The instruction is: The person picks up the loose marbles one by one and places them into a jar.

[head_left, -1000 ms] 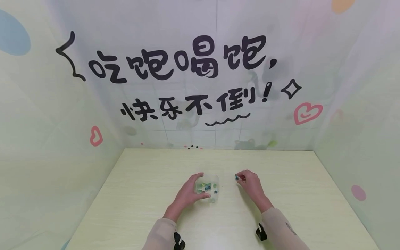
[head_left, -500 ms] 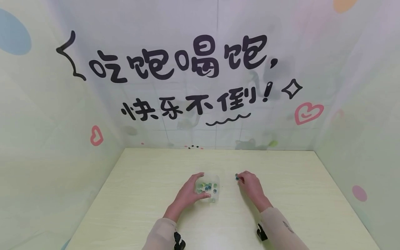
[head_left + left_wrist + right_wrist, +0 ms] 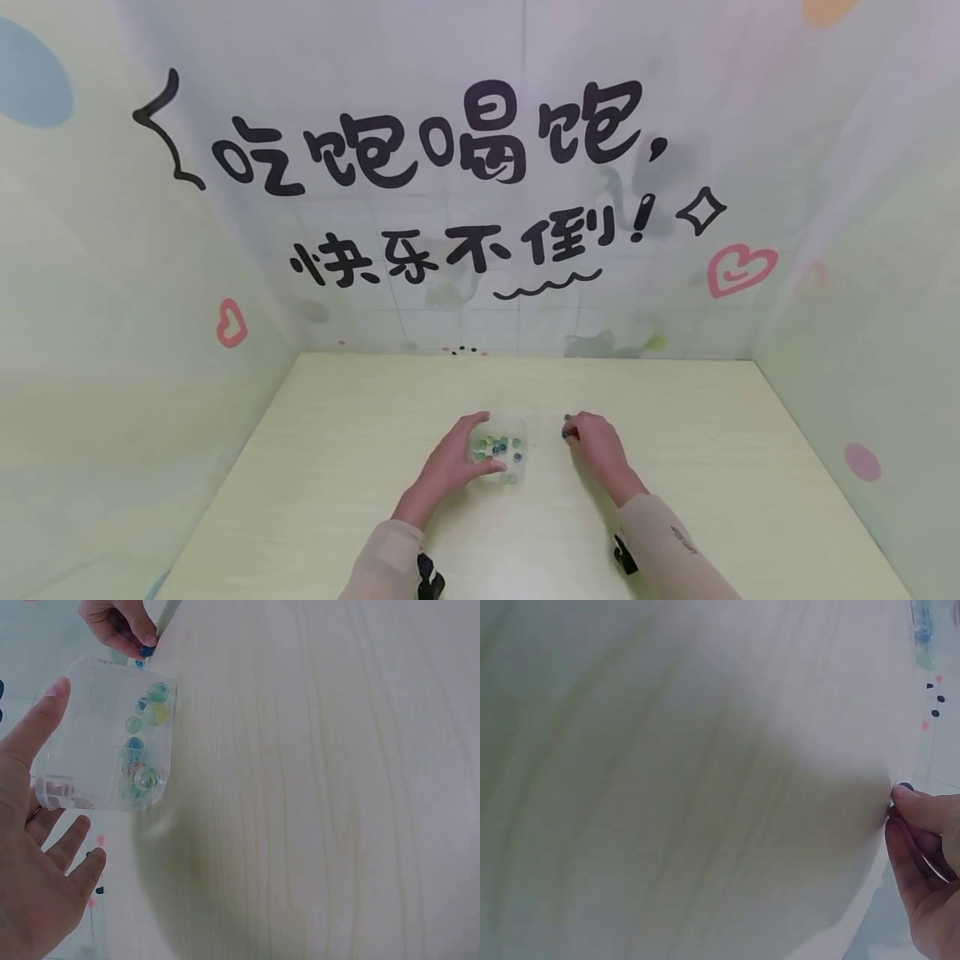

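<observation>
My left hand [image 3: 448, 458] grips a clear plastic container [image 3: 94, 712], thumb on one side and fingers on the other. Inside it lie several green, blue and yellowish glass marbles [image 3: 155, 714]. Right of the container, low over the table, my right hand [image 3: 602, 448] pinches a dark blue marble [image 3: 566, 433] between thumb and fingertips. A second small marble [image 3: 567, 417] shows just past those fingers, on the far side. In the right wrist view the right hand [image 3: 930, 855] appears at the right edge, its fingers bent together and mostly covering what they hold.
Pale wood-grain table [image 3: 337, 417] spreads around both hands. Behind it hangs a printed cloth backdrop [image 3: 480, 317] with black lettering and pink hearts, and similar cloth closes in both sides.
My right hand has shifted slightly toward me, and the two marbles at its fingertips now show farther apart. The left hand and the container stay in place.
</observation>
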Available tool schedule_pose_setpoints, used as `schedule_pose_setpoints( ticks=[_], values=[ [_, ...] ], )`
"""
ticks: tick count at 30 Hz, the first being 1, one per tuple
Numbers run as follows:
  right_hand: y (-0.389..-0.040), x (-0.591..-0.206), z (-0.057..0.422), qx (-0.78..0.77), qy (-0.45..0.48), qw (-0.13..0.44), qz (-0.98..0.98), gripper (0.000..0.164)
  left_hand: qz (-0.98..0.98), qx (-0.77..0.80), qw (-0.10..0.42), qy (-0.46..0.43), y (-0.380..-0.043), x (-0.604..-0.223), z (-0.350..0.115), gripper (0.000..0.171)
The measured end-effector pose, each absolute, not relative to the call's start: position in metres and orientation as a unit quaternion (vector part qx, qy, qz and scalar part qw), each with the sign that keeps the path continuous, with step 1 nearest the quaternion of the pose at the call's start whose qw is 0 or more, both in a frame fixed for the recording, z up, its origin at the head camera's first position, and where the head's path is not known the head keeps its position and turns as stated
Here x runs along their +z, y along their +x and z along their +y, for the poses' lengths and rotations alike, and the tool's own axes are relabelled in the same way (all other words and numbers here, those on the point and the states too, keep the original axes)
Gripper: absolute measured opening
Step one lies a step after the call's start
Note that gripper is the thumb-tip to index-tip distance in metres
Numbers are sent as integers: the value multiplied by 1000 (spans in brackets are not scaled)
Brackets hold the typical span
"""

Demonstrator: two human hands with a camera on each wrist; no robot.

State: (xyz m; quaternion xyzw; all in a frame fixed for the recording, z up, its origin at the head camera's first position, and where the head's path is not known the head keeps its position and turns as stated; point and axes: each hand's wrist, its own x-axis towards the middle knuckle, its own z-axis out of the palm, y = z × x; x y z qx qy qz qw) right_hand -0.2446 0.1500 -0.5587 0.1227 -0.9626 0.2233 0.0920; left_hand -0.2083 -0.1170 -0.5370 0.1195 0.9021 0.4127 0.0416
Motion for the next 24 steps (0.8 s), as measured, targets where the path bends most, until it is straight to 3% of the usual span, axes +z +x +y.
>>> schedule_pose_setpoints(
  ticks=[24],
  values=[
    [-244, -554, 145, 281, 86, 59, -954, 6, 904, 409, 43, 118, -209, -535, -117, 85]
  ],
)
